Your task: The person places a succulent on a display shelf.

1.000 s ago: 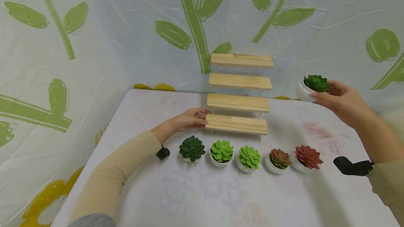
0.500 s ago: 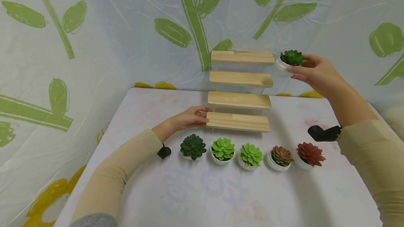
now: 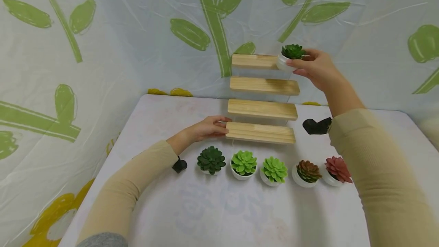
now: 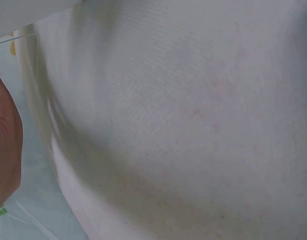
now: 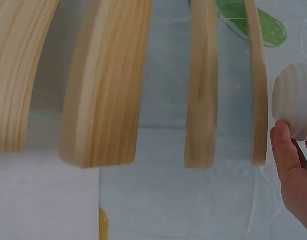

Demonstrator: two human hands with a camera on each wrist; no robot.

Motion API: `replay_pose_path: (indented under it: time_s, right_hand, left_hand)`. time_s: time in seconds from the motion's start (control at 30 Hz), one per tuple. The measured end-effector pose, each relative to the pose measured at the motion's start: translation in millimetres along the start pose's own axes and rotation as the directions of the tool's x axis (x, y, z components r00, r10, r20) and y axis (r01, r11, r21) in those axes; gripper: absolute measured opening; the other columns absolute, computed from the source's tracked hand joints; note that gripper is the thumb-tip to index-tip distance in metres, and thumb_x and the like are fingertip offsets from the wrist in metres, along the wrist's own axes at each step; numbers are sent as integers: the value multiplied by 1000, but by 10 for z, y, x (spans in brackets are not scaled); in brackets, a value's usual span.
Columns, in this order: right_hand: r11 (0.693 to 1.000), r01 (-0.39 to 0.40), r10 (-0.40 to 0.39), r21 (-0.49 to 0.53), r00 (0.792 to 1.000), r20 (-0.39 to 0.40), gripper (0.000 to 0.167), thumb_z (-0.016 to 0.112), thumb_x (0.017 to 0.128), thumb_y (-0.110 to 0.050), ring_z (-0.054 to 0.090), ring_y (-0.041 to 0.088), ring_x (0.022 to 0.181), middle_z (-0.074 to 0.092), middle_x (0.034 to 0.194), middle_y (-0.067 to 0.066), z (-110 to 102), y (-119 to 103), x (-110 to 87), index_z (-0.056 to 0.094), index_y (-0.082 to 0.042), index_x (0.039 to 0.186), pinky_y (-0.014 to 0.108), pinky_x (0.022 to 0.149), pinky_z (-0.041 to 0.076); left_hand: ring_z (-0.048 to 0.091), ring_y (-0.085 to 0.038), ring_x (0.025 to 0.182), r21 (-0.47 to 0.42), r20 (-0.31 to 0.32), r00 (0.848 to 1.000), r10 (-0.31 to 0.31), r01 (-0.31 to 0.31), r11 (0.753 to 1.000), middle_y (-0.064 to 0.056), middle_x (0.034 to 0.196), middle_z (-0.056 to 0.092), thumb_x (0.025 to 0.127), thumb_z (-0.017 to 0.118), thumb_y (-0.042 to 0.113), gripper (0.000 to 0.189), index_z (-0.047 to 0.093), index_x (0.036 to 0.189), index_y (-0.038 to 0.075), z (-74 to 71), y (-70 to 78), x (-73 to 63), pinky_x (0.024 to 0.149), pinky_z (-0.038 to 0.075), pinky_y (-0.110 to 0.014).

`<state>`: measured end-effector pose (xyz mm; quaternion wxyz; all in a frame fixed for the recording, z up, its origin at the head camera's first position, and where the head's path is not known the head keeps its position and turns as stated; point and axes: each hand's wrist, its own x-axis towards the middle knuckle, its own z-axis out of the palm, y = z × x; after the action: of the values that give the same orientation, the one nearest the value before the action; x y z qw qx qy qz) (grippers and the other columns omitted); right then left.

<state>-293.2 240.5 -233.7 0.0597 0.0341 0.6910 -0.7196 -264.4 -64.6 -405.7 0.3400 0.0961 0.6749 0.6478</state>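
Observation:
In the head view my right hand grips a small potted succulent, dark green in a ribbed white pot, at the right end of the top step of a wooden tiered stand. The right wrist view shows the white pot beside the edge of that top board; whether it touches the wood I cannot tell. My left hand holds the left end of the lowest step between thumb and fingers. Only part of the left hand enters the left wrist view.
In front of the stand, several potted succulents line the white table: a dark green one, bright green ones, a brownish one and a red one. A leaf-printed sheet hangs behind.
My right hand has carried the dark green succulent leftward and up, from beside the stand to the top step's right end. The left hand stays on the lowest step.

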Motion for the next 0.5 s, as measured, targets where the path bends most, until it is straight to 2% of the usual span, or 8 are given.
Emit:
replay_pose_path:
  time_s: [0.07,0.13,0.23,0.3,0.37,0.5]
  right_hand:
    - [1000,0,0,-13,1000,0,90,75,77,-8,56,10,89,41,118,4,75,-31,37,20,-10,149,18,75,53]
    - [999,-2,2,-44,1000,0,92,75,78,-9,54,13,98,37,130,8,149,-64,69,18,-11,150,19,80,51]
    - [995,-13,14,-100,1000,8,93,73,80,-12,44,19,121,20,148,11,250,-103,113,12,-15,151,23,93,45]
    - [991,-14,16,-130,1000,14,92,71,82,-13,33,22,131,8,153,10,317,-110,144,10,-15,151,27,101,39]
    - [990,-17,20,-143,1000,20,91,69,84,-12,28,24,135,5,153,10,383,-96,176,9,-14,151,30,105,35]
    - [989,-8,8,-149,1000,-2,85,69,83,-12,34,25,130,16,150,13,526,-33,249,16,-13,150,31,103,37]
  left_hand:
    - [56,-21,99,2,-3,1000,-1,1,1000,-19,120,52,90,57,-3,50,42,137,2,-3,11,-3,90,49,-33]
    - [56,-20,98,2,-8,1000,-1,1,1000,-18,119,53,90,57,-3,50,42,137,2,-6,23,-5,90,49,-33]
    - [56,-20,98,-2,-7,1000,1,-1,1000,-18,119,52,89,57,-4,50,42,137,1,-6,32,-7,91,48,-34]
    - [56,-21,98,-3,-3,1000,2,-2,1000,-19,121,52,89,57,-4,50,42,137,0,-4,26,-3,91,49,-34]
    - [56,-21,98,-6,2,1000,2,-2,1000,-20,122,51,89,57,-5,50,42,137,-1,-1,11,3,90,49,-32]
    - [57,-21,98,-18,-1,1000,-1,1,1000,-20,122,52,89,57,-4,49,43,136,0,-2,-34,18,89,50,-31]
